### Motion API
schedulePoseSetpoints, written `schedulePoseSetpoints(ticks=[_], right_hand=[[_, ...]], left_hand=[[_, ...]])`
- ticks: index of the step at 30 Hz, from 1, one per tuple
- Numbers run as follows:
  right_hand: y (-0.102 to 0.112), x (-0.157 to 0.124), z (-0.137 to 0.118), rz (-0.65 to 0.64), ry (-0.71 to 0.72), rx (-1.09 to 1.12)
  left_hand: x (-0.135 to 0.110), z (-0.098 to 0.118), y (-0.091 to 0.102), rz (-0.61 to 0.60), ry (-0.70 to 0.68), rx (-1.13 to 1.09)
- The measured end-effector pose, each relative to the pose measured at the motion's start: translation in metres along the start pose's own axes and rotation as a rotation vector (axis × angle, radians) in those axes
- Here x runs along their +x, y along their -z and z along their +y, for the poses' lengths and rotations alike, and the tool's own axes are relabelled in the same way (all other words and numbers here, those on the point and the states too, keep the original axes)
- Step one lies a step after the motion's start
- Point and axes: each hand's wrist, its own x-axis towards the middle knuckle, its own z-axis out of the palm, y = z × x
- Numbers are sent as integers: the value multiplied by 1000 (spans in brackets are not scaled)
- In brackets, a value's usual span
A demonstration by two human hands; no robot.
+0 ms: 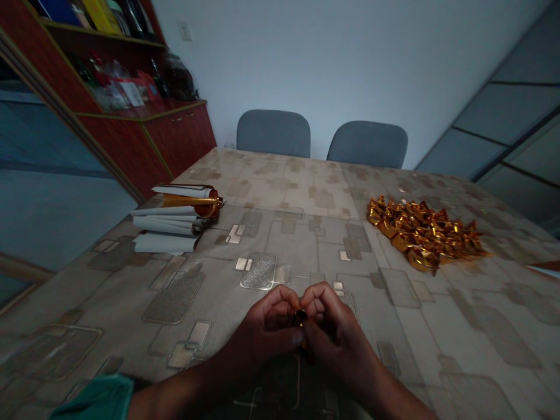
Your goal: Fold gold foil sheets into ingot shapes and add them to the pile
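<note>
Close to the table's near edge, my left hand [275, 326] and my right hand [326, 324] meet over a small folded piece of gold foil paper [300, 318]. Both hands pinch it between thumbs and fingertips, and much of it is hidden by them. On the right of the table lies a pile of folded gold foil pieces [420, 227], packed close together. Over on the left sits a stack of folded foil paper sheets [168, 224], with pale grey undersides and a shiny gold face curling at one end.
The table [289, 186] wears a patterned cloth. Two grey chairs [273, 133] stand along its far side by the wall. A red-brown cabinet [175, 134] with jars and bags rises at the back left. The tip of a sheet [546, 268] shows at the right edge.
</note>
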Motion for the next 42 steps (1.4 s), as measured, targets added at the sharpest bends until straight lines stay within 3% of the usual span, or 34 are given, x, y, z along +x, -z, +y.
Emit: schedulePoseSetpoints(ticks=[7,31,42], right_hand=[[-1,1,-3,47,38,-125],[2,-1,-5,14,-12,106],[-2,0,-5,46,60,-41]], left_hand=[[-2,1,-1,17,12,-102],[1,10,-4,-11,111,-286],[0,4,-1,-8,134,-296]])
